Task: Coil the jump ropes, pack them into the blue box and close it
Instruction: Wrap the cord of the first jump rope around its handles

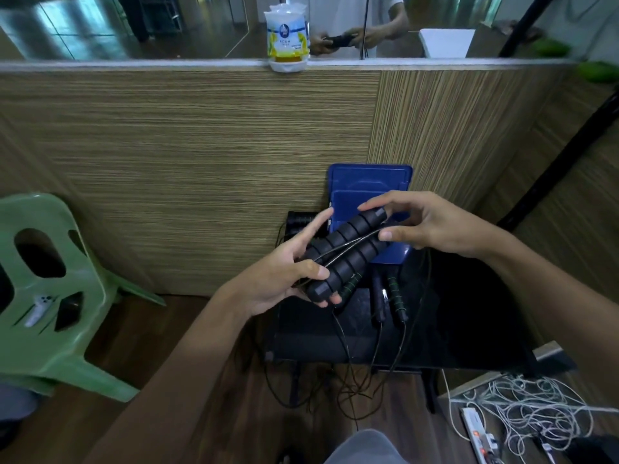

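Both hands work a pair of black jump-rope handles [345, 252] just above the open blue box [368, 189], which leans on the wood panel at 12 o'clock.
The left hand [284, 276] curls around the handles' lower ends; the right hand [432, 226] pinches the wire with fingers half spread. A green chair [50, 296] stands at 9 o'clock, well apart.

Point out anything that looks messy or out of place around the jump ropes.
The cords of the green-ringed handles on the black table trail uncoiled over its front edge into a loose tangle on the floor. The blue box stands open behind.

One head cam, wide-angle.
Looks forward and down, close over the dark tabletop [469, 329] at frame centre.
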